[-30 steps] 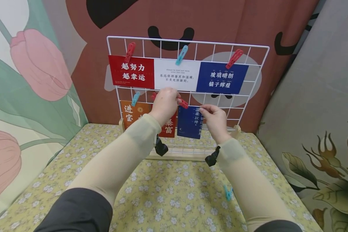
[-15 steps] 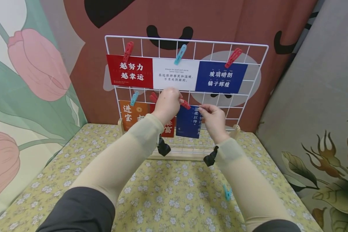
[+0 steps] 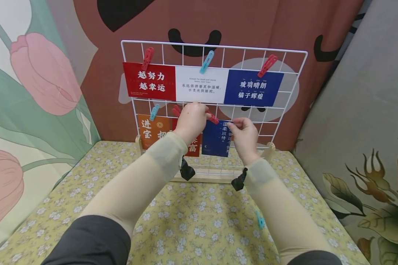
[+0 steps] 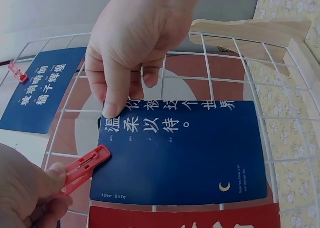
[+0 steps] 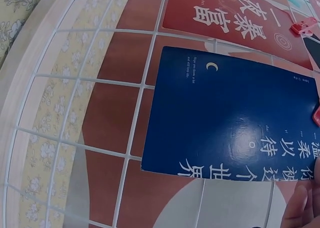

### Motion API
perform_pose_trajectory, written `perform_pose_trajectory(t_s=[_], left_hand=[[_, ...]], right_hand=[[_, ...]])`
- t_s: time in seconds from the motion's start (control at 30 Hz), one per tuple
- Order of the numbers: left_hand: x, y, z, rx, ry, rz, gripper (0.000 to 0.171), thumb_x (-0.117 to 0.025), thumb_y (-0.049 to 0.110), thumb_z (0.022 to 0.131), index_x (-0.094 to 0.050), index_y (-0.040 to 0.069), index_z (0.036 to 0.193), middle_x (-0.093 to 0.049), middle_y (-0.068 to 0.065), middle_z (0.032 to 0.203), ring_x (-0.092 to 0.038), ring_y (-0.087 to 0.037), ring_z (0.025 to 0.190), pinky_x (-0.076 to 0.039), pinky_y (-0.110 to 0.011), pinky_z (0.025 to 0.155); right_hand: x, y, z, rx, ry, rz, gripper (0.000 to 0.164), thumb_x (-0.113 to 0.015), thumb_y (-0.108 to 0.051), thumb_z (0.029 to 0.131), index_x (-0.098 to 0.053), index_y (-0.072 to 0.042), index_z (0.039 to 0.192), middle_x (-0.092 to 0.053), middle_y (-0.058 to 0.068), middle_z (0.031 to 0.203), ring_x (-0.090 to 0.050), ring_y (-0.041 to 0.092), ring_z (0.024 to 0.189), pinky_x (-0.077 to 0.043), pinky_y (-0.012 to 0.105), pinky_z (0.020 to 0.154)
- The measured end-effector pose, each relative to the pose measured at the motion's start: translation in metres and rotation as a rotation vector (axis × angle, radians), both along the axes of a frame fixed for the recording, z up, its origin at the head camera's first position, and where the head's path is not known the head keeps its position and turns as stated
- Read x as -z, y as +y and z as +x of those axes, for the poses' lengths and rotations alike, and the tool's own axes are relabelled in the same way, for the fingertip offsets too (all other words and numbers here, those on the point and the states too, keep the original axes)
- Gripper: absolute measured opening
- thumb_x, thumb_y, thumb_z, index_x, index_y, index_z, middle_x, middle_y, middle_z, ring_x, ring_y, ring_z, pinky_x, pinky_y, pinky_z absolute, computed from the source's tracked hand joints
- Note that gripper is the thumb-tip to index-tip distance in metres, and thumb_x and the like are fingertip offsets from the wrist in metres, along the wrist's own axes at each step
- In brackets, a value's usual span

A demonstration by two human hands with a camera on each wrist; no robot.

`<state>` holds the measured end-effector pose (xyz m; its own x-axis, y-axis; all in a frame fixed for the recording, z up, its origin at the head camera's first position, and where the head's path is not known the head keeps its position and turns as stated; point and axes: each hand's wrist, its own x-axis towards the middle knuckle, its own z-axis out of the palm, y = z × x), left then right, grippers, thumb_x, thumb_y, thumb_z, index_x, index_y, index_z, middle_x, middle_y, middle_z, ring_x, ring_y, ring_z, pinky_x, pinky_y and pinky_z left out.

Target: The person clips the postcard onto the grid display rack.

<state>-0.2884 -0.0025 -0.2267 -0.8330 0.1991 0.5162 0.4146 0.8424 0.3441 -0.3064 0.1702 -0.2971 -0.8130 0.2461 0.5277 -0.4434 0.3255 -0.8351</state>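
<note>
My left hand (image 3: 191, 121) pinches a red clothespin (image 3: 213, 117) whose tip overlaps the top edge of a dark blue card (image 3: 213, 138). In the left wrist view that red clothespin (image 4: 86, 169) sits at the card's edge, between thumb and finger. My right hand (image 3: 246, 138) pinches the blue card's upper right corner, thumb in front. White characters and a small moon are printed on the card (image 4: 175, 163). The card lies against a white wire grid (image 3: 219, 106), below its middle. Beside it hangs a red card (image 3: 194, 147), partly hidden by my left hand.
Red, white and blue cards hang in the grid's top row from clothespins. An orange card (image 3: 152, 130) hangs lower left from a blue clothespin (image 3: 154, 112). A loose blue clothespin (image 3: 260, 220) lies on the flowered cloth (image 3: 192, 221) near my right forearm. A wooden base (image 3: 212, 178) supports the grid.
My left hand has moved slightly right with the red clothespin, bringing it nearer the middle of the blue card's top edge. My right hand keeps its pinch on the corner.
</note>
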Motion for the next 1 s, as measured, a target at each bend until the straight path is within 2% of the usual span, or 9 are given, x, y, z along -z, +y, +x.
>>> perform_pose_trajectory(t_s=[0.3, 0.4, 0.5, 0.63, 0.7, 0.83, 1.0], left_hand=[[0.001, -0.001, 0.008, -0.022, -0.042, -0.042, 0.030, -0.055, 0.025, 0.099, -0.067, 0.011, 0.123, -0.069, -0.004, 0.114, -0.064, -0.020, 0.104, -0.047, -0.033, 0.095], [0.002, -0.003, 0.013, -0.017, -0.037, -0.034, 0.032, -0.055, 0.026, 0.099, -0.066, 0.011, 0.125, -0.069, -0.005, 0.114, -0.064, -0.020, 0.104, -0.048, -0.033, 0.094], [0.007, -0.008, 0.019, 0.008, 0.015, -0.014, 0.030, -0.057, 0.025, 0.098, -0.067, 0.011, 0.122, -0.069, -0.005, 0.111, -0.063, -0.020, 0.102, -0.049, -0.032, 0.092], [0.019, -0.017, 0.026, 0.058, 0.098, 0.046, 0.025, -0.062, 0.023, 0.095, -0.069, 0.009, 0.116, -0.067, -0.005, 0.108, -0.059, -0.020, 0.102, -0.047, -0.033, 0.093], [0.027, -0.021, 0.029, 0.073, 0.107, 0.076, 0.026, -0.063, 0.024, 0.095, -0.070, 0.010, 0.115, -0.066, -0.004, 0.108, -0.057, -0.020, 0.102, -0.046, -0.034, 0.093], [0.044, -0.026, 0.033, 0.096, 0.091, 0.116, 0.027, -0.064, 0.026, 0.094, -0.070, 0.011, 0.116, -0.065, -0.003, 0.108, -0.057, -0.020, 0.102, -0.045, -0.037, 0.092], [0.064, -0.028, 0.033, 0.117, 0.042, 0.152, 0.027, -0.065, 0.026, 0.094, -0.070, 0.012, 0.117, -0.065, -0.001, 0.106, -0.057, -0.018, 0.099, -0.045, -0.038, 0.088]], right_hand=[[0.001, -0.001, 0.002, 0.022, 0.024, 0.038, 0.020, -0.069, -0.017, 0.090, -0.065, -0.002, 0.103, -0.064, 0.008, 0.095, -0.059, 0.012, 0.080, -0.051, 0.022, 0.066], [0.002, -0.001, 0.003, -0.001, 0.021, 0.016, 0.020, -0.068, -0.016, 0.091, -0.064, -0.002, 0.105, -0.063, 0.008, 0.097, -0.059, 0.013, 0.082, -0.054, 0.030, 0.069], [0.003, 0.000, 0.005, -0.014, 0.017, 0.011, 0.025, -0.067, -0.017, 0.092, -0.062, -0.003, 0.111, -0.064, 0.009, 0.103, -0.060, 0.014, 0.087, -0.054, 0.032, 0.073], [0.007, 0.005, 0.007, -0.001, 0.026, 0.023, 0.028, -0.067, -0.019, 0.092, -0.062, -0.005, 0.116, -0.065, 0.009, 0.107, -0.060, 0.016, 0.093, -0.051, 0.026, 0.076], [0.010, 0.008, 0.008, 0.009, 0.042, 0.028, 0.027, -0.067, -0.019, 0.092, -0.063, -0.004, 0.115, -0.065, 0.009, 0.106, -0.061, 0.016, 0.092, -0.050, 0.026, 0.077], [0.017, 0.013, 0.010, 0.027, 0.072, 0.036, 0.026, -0.067, -0.019, 0.092, -0.064, -0.004, 0.114, -0.066, 0.009, 0.103, -0.060, 0.015, 0.090, -0.048, 0.025, 0.077], [0.026, 0.020, 0.016, 0.015, 0.049, 0.045, 0.028, -0.067, -0.022, 0.093, -0.063, -0.006, 0.116, -0.064, 0.007, 0.103, -0.057, 0.013, 0.088, -0.047, 0.024, 0.075]])
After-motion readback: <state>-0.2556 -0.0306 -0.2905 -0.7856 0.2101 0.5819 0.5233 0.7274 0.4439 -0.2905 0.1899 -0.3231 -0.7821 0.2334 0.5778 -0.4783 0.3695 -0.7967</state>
